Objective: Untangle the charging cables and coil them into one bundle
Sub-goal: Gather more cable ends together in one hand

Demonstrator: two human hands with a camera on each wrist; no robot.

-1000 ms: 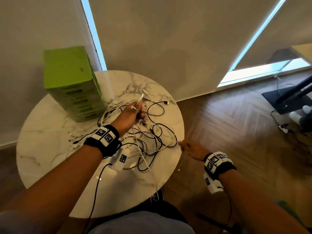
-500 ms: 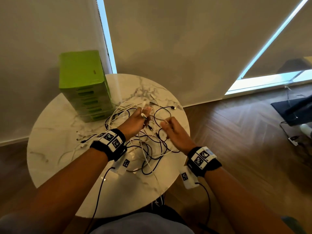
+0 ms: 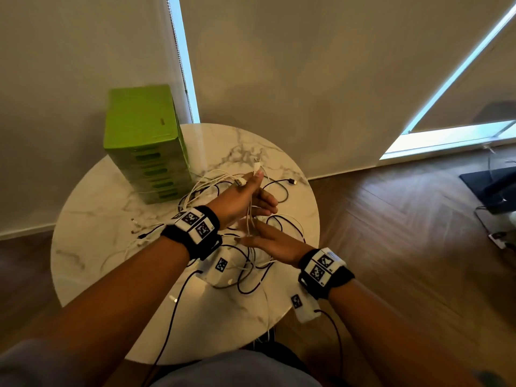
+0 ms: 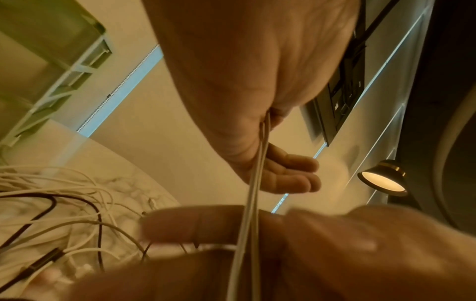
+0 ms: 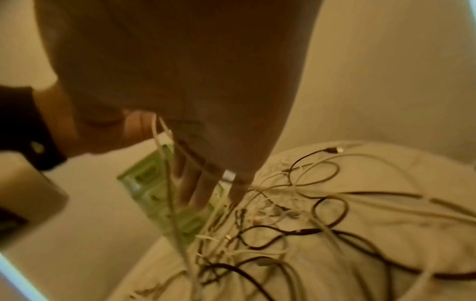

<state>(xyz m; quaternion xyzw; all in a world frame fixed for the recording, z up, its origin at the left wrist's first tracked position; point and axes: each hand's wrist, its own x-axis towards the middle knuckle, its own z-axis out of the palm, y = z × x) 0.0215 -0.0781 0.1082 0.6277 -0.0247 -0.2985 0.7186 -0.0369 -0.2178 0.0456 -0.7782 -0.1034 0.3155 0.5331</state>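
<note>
A tangle of black and white charging cables (image 3: 280,219) lies on the round marble table (image 3: 111,247). My left hand (image 3: 240,199) is raised above it. Thumb and forefinger pinch two white cables (image 3: 249,219), whose plugs (image 3: 258,165) stick up past the fingertips. In the left wrist view the white strands (image 4: 255,183) drop from the palm (image 4: 244,81). My right hand (image 3: 268,241) sits just below the left, fingers (image 5: 206,187) straight and pointing left, touching the hanging white strands. Loose loops (image 5: 309,224) lie under it.
A green drawer box (image 3: 142,129) stands at the back left of the table, close to the tangle. A black cable's USB plug (image 3: 291,181) lies near the far right rim. Wrist-device leads hang off the near edge. Wood floor lies to the right.
My right hand came in from the table's right edge and now sits under the left hand against the white strands. The left hand kept its pinch and rose a little.
</note>
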